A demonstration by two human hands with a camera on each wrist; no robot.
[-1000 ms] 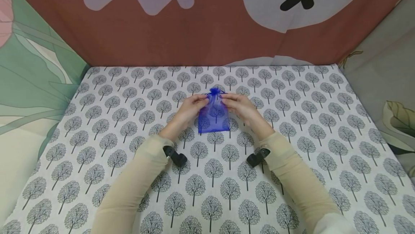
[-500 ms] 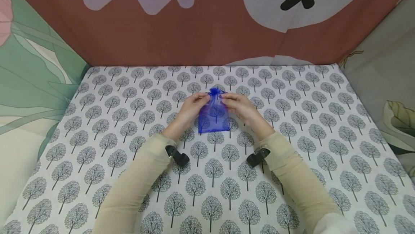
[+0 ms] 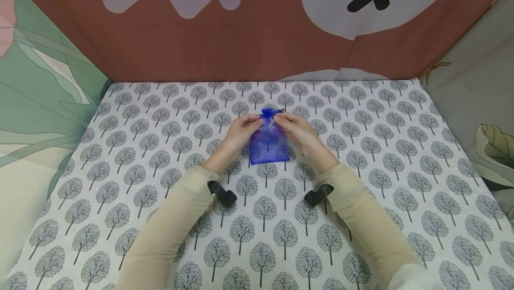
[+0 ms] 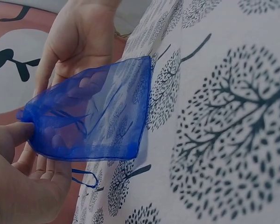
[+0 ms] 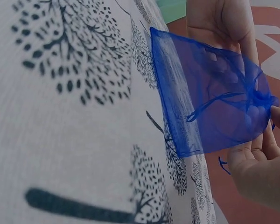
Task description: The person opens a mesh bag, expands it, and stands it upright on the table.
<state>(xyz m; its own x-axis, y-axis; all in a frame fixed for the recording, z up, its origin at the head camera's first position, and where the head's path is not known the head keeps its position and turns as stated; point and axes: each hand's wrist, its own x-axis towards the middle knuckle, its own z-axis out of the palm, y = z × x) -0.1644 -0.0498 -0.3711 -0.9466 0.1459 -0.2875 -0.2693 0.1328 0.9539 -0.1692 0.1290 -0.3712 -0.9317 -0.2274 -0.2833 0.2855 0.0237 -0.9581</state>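
Observation:
A sheer blue organza drawstring pouch hangs upright between both hands, its gathered neck at the top. My left hand pinches the left side of the neck between thumb and fingers. On the other side, my right hand pinches the neck too. In the left wrist view, the left thumb presses at the gathers of the pouch, and a thin blue cord loop dangles beside it. Through the mesh in the right wrist view, fingers and a cord show behind the pouch.
The table is covered with a white cloth printed with dark trees. A reddish-brown fabric backdrop rises behind it, with patterned hangings at the sides. Each wrist wears a black strapped camera.
The pouch has shifted slightly to the right. My left hand has moved a little right with it, and a cord loop now shows above the right fingers.

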